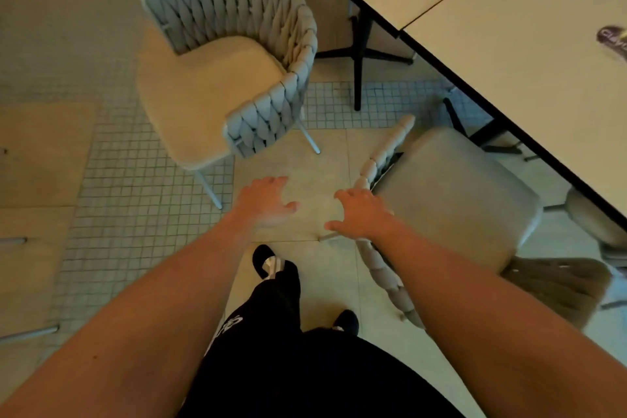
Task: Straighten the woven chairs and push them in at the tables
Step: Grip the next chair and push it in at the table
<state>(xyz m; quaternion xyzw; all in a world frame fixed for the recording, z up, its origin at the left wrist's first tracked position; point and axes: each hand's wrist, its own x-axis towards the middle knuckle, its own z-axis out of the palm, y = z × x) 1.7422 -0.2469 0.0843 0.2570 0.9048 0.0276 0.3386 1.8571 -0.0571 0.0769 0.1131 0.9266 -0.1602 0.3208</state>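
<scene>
I stand on a tiled floor (305, 159) with both bare arms stretched forward and down.

Far chair (224, 71): a woven chair with a curved backrest of thick grey-green braided straps on a thin pale metal frame, and a cream cushioned seat. It stands clear of the table (509, 44), not pushed in, turned at an angle so its open front faces near-left. Two slim pale legs show beneath it.

Near chair (451, 193): same pattern, with a greyish seat cushion and a braided rim running along its left edge. It stands to the right, its far corner close to the table edge, and sits skewed to that edge.

My left hand (263, 202) hovers over bare floor between the two chairs, fingers (271, 181) spread wide and holding nothing.

My right hand (361, 214) lies over the braided rim of the near chair, fingers splayed, thumb pointing left. I cannot tell whether it presses on the rim or only hovers above it; it is not closed around it.

The table has a pale top with a dark edge and a black pedestal base (359, 54). A second table top adjoins it at a seam. My dark trousers and shoes show at the bottom.
</scene>
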